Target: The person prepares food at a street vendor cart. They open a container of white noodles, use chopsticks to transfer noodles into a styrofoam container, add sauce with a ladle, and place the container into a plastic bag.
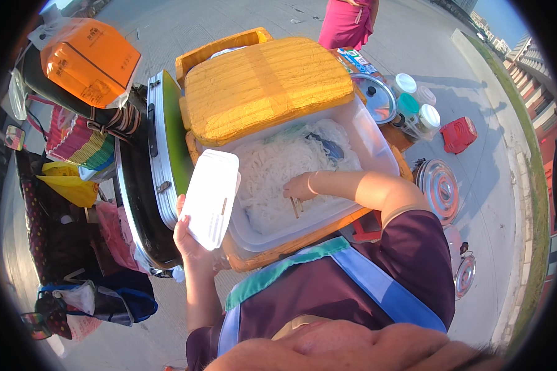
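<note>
My left hand [185, 234] grips a white takeaway food container [212, 199] by its lower left side, tilted beside the noodle tub. My right hand [299, 186] reaches into the large white plastic tub [376, 139] and holds wooden chopsticks [295, 207], their tips pointing down at the noodles. Pale rice noodles [269, 171] heap across the tub, partly covered by clear plastic film. A dark blue object [327, 147] lies among the film at the far side; I cannot tell what it is. A yellow wrapped lid [269, 88] rests over the tub's far part.
A lidded metal pot [376, 95] and several capped jars [429, 116] stand at the right. Round metal lids [441, 190] and a red object [458, 134] are farther right. An aluminium-edged case [160, 153] borders the left, near an orange package [90, 62]. A person [348, 23] stands beyond.
</note>
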`<state>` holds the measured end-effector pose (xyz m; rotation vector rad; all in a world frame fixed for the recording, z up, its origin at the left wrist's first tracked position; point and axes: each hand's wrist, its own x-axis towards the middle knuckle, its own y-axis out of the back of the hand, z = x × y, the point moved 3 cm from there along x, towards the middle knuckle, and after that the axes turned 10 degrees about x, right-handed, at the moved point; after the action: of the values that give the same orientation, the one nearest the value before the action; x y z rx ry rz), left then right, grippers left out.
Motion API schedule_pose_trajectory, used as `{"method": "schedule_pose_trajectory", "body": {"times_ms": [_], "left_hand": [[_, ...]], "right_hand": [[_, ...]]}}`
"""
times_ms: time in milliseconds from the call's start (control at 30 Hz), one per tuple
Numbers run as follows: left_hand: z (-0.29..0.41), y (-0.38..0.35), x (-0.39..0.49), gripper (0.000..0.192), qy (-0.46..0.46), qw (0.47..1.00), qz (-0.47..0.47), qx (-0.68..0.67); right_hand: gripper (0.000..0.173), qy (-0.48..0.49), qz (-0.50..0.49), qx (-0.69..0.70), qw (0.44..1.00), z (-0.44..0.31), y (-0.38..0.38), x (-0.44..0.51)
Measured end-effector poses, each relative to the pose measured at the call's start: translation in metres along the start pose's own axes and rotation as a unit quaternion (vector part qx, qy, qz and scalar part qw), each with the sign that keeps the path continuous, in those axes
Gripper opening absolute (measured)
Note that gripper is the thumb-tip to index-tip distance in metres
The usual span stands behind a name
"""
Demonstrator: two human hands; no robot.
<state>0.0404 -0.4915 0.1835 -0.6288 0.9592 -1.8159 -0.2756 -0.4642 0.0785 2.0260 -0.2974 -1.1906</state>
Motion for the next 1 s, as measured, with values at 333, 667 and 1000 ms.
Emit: {"method": "schedule_pose_trajectory", "body": {"times_ms": [333,667,1000], "left_hand": [[0.036,0.014,-0.061,0.068,-0.049,0.999,0.010,0.014],[0.072,0.020,-0.070,0.064,-0.054,0.995,-0.076,0.038],[0.053,-0.006,-0.023,0.059,-0.007,0.993,-0.118,0.019]], "right_hand": [[0.050,0.143,0.577,0.802,-0.057,0.100,0.110,-0.040],[0.043,0.121,0.580,0.805,-0.032,-0.056,0.008,-0.141],[0.042,0.085,0.552,0.829,-0.014,-0.129,-0.073,-0.171]]}}
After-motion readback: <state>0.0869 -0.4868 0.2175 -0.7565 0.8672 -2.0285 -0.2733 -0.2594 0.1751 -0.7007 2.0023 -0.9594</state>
